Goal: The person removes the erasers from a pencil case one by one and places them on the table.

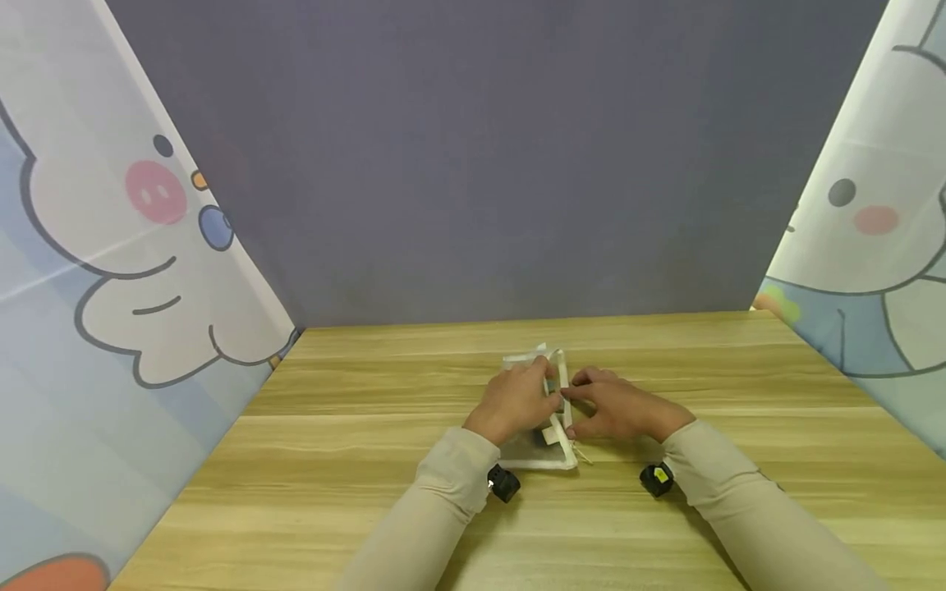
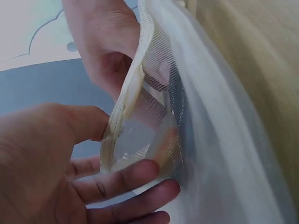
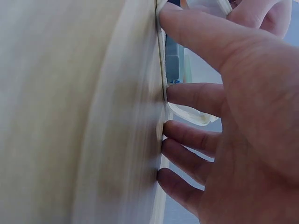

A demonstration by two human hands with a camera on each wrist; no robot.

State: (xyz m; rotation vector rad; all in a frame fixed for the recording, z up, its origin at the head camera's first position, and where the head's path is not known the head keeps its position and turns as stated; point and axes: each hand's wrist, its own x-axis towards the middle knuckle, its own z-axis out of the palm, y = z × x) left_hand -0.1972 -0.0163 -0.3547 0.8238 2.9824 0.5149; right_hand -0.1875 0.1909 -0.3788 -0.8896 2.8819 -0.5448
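A see-through mesh zip pouch [image 1: 521, 451] with cream trim lies on the wooden table, its mouth parted toward the right. My left hand [image 1: 517, 400] pinches the upper edge of the mouth between thumb and fingers and lifts it; the zip tape [image 2: 145, 35] curves past the thumb in the left wrist view. On the other side, my right hand [image 1: 619, 406] has its fingers spread along the lower edge, fingertips [image 3: 174, 93] against it down at the table. Through the mouth shows a grey-blue item [image 3: 174, 63] inside the pouch, mostly hidden.
The wooden table [image 1: 332, 492] stretches around the pouch. A dark grey panel [image 1: 517, 164] stands along its back edge, with cartoon-printed cloths [image 1: 89, 246] at both sides. A thin cord [image 1: 584, 455] hangs off the pouch's near corner.
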